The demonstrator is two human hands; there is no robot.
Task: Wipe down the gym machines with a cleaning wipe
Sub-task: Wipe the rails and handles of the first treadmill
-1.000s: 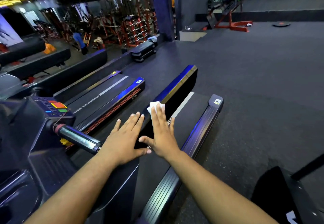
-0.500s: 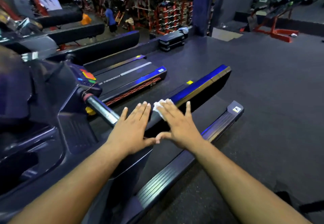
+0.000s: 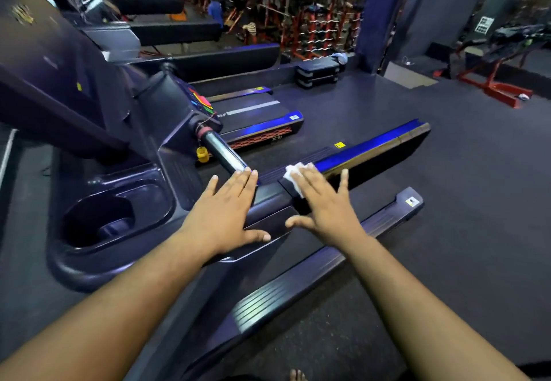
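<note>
White wipe (image 3: 293,176) sits mid-frame under the flat, spread right hand (image 3: 323,201), nothing pinching it, so it could easily slip out or bunch up mid-swipe.

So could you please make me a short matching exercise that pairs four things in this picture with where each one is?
Things:
1. wipe
2. left hand
3. cup holder
4. yellow clip

Places:
A. flat on the treadmill's console edge
B. under the right hand's fingers
C. beside the shiny handlebar
D. moulded into the console, left of both hands

Pairs: 1-B, 2-A, 3-D, 4-C
</note>
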